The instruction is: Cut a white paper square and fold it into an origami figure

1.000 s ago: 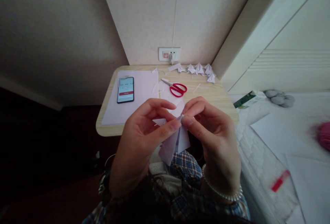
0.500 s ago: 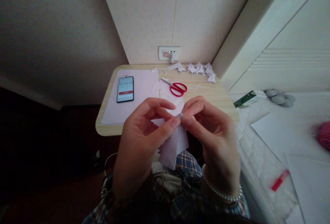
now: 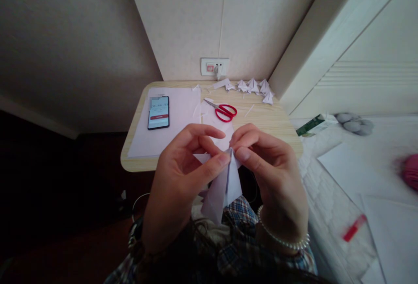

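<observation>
Between my hands is a folded piece of white paper point(image 3: 218, 190), its pointed top up and its flaps hanging down over my lap. My left hand point(image 3: 186, 175) pinches it near the top with thumb and fingers. On the other side of the tip, my right hand point(image 3: 271, 166) also pinches the paper between thumb and fingertips. Part of the paper is hidden behind my left fingers. Just beyond my hands, red-handled scissors point(image 3: 225, 112) lie on a sheet of white paper point(image 3: 212, 123).
A phone point(image 3: 159, 113) with a lit screen rests on white sheets point(image 3: 140, 144) at the left of the small wooden table point(image 3: 277, 131). Several folded paper pieces point(image 3: 252, 86) stand along its back edge. A wall socket point(image 3: 214, 66) holds a plug. Paper and a red object point(image 3: 354, 228) lie at right.
My right hand has shifted slightly right and down. More of the paper's pointed top shows between my thumbs, and its flaps hang a little lower.
</observation>
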The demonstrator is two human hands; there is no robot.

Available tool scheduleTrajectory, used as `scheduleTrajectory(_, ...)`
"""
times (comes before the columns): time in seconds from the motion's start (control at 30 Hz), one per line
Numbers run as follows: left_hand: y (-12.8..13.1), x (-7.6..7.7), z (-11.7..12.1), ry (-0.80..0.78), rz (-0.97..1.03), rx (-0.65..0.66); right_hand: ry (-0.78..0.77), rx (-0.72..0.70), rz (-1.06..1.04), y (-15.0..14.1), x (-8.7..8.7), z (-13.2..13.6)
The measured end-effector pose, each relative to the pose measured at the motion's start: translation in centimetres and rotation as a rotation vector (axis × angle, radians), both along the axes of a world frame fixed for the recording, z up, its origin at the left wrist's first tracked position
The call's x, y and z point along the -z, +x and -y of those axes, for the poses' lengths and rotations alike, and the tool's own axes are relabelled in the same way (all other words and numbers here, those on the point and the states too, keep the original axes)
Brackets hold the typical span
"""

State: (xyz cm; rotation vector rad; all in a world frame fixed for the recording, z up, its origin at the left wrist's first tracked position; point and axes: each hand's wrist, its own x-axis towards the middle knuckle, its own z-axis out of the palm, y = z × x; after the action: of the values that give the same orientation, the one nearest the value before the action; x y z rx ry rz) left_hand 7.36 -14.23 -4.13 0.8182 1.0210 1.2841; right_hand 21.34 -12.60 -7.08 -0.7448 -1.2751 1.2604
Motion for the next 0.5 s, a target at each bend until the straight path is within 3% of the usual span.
scheduleTrajectory(0.5, 0.3, 0.6, 0.2, 0.074, -0.011, -0.046, -0.031, -0.117, -0.008, 1.2, 0.2, -0.4)
